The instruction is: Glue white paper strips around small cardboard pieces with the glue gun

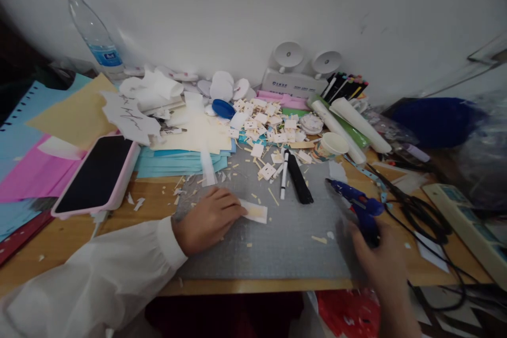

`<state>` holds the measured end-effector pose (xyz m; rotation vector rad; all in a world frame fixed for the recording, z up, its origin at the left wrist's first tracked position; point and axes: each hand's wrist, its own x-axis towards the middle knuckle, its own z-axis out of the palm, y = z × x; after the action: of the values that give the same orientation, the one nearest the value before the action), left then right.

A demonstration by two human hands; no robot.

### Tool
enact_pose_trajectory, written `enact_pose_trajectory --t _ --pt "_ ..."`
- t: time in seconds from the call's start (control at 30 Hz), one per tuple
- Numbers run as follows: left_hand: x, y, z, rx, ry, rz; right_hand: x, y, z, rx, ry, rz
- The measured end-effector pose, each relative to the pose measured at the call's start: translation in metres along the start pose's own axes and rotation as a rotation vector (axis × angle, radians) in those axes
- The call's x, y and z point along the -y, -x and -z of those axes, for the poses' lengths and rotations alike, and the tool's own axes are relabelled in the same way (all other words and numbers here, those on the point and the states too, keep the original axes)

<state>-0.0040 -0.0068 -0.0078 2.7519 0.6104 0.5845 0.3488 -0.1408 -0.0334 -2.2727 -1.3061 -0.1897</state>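
Note:
My left hand (212, 220), in a white sleeve, rests on the grey cutting mat (293, 253). Its fingers are bent together at the left end of a small white paper strip (257, 212), which has a pale yellowish piece on it. At the right side of the mat, my right hand (382, 256) is smeared by motion, its thumb and fingers around the handle of a blue hot glue gun (358, 202). The gun's nozzle points up and left. A white marker (284, 175) and a black cutter-like tool (299, 178) lie between the hands.
Many small cream pieces (267, 170) are heaped behind the mat, beside a paper cup (330, 146). A phone (97, 174) and coloured paper (186, 165) lie left. A black cable (430, 216) and power strip (467, 222) are right. A bottle (97, 37) stands at the back.

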Motion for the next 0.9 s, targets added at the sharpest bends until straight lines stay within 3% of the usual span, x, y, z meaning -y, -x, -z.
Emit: enact_pose_trajectory --t 0.17,0.33,0.4,0.47,0.53,0.73,0.9 --pt "0.007 -0.001 0.015 -0.075 -0.007 0.046 0.009 -0.006 0.0 0.028 0.043 0.044" --pt "0.009 0.002 0.013 -0.086 -0.121 0.02 0.025 -0.016 0.023 -0.083 0.114 -0.216" --pt "0.007 0.004 0.011 -0.088 -0.129 -0.062 0.036 -0.024 0.028 -0.209 0.112 -0.221" --pt "0.005 0.005 0.01 -0.066 -0.129 -0.156 0.049 -0.034 0.029 -0.345 0.088 -0.147" --pt "0.003 0.006 0.008 -0.037 -0.126 -0.209 0.067 -0.045 0.028 -0.398 0.035 -0.041" --pt "0.002 0.006 0.005 0.004 -0.119 -0.185 0.126 -0.067 0.012 -0.371 -0.121 0.381" --pt "-0.002 0.005 0.005 0.037 -0.13 -0.167 0.127 -0.066 -0.02 -0.276 -0.187 0.575"
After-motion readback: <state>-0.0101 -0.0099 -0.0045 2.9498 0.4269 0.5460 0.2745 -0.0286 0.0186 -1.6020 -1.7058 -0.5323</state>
